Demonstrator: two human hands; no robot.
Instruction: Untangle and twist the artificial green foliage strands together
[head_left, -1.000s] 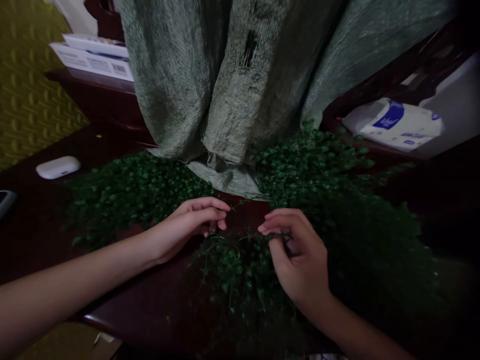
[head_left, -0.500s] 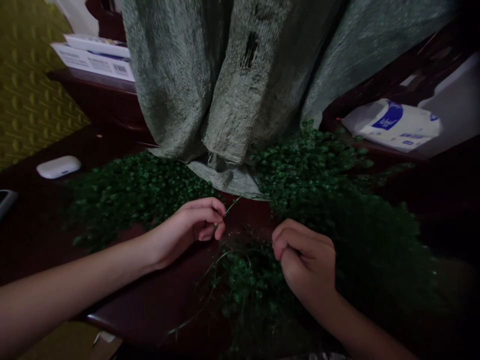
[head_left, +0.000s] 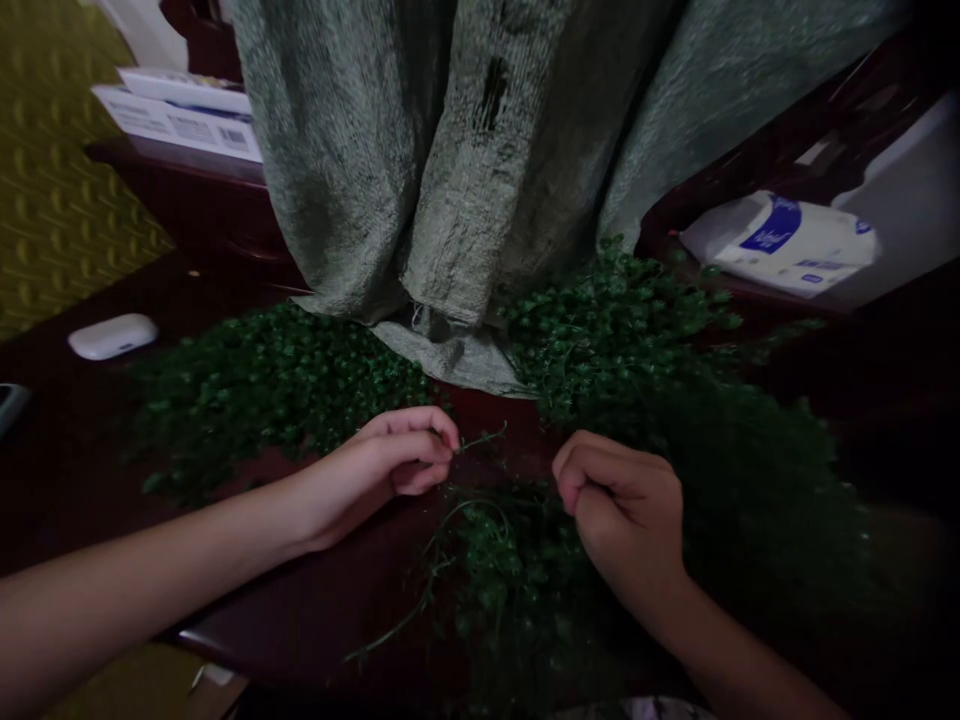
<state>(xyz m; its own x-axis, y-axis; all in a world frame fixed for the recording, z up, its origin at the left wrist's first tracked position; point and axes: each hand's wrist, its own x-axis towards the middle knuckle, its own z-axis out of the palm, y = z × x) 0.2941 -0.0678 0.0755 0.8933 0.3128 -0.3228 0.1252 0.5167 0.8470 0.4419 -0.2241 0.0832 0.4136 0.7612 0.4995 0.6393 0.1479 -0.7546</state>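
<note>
Between the thumb and fingers of my left hand (head_left: pixel 405 455) is a thin green plant sprig (head_left: pixel 486 437), its tip pointing right. My right hand (head_left: pixel 628 505) is closed, fingers curled against the thumb; whatever it may hold is hidden. Just below and between the hands lies a loose clump of green stems (head_left: pixel 502 560), one long stem trailing left. Beyond my left hand spreads a heap of leafy green sprigs (head_left: pixel 300 370). A larger, bushier heap of greenery (head_left: pixel 622 320) fills the right side, dark and blurred near my right wrist.
A grey-green woven sack (head_left: pixel 465 220) hangs down at the back onto the dark red table (head_left: pixel 330 610). On the left are a white earbud case (head_left: pixel 112 337), the corner of a phone-like device (head_left: pixel 10 405) and a white box (head_left: pixel 180 122). A tissue pack (head_left: pixel 795 245) sits at right.
My left hand has shifted slightly down and right, and the sprig in it now points more sideways. My right hand has moved a little to the right, still closed.
</note>
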